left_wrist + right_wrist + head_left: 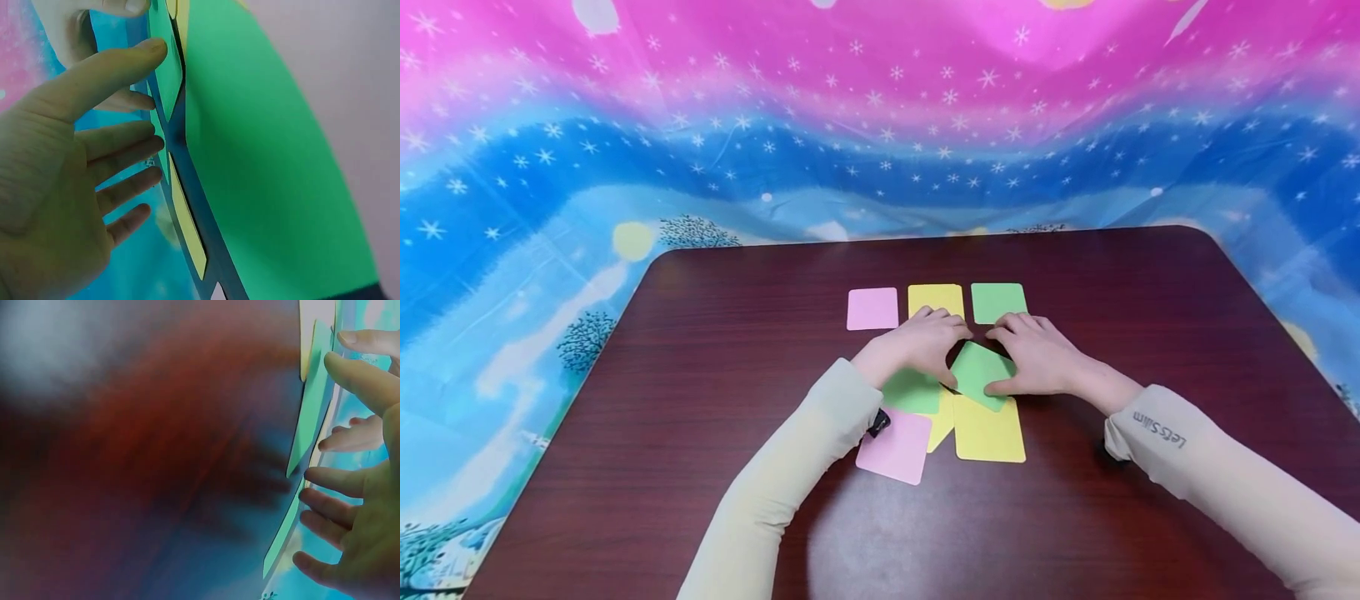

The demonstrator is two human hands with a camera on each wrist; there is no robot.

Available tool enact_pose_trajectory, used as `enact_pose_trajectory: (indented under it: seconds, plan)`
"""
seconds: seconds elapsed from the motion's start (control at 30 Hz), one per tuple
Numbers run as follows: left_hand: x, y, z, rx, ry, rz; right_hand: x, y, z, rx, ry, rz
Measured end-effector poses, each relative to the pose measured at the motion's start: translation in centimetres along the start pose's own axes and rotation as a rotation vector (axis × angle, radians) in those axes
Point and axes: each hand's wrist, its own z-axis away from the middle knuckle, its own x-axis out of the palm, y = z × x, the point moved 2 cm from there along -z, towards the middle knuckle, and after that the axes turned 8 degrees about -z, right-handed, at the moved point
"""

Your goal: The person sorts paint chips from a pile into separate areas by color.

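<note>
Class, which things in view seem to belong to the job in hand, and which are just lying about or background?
Likely for the job:
green card between left hand and right hand
front green card, front yellow card, part-hidden yellow card, front pink card
back pink card, back yellow card, back green card

Likely just background:
table
patterned cloth

left hand (921, 343) partly hides the far yellow card (935, 297)
</note>
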Motion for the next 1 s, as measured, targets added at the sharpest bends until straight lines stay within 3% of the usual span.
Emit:
enact_pose_trajectory:
  seconds: [0.3,1.0]
  plan:
    - [0.2,0.9,-0.5,0.034,-0.03,0.037,0.4,-0.5,1.3,0.017,0.015,-0.04]
    - [0.1,1.0,-0.9,0.05,0.042,0.022,0.6,-0.1,1.4,0.035,0.016,-0.064]
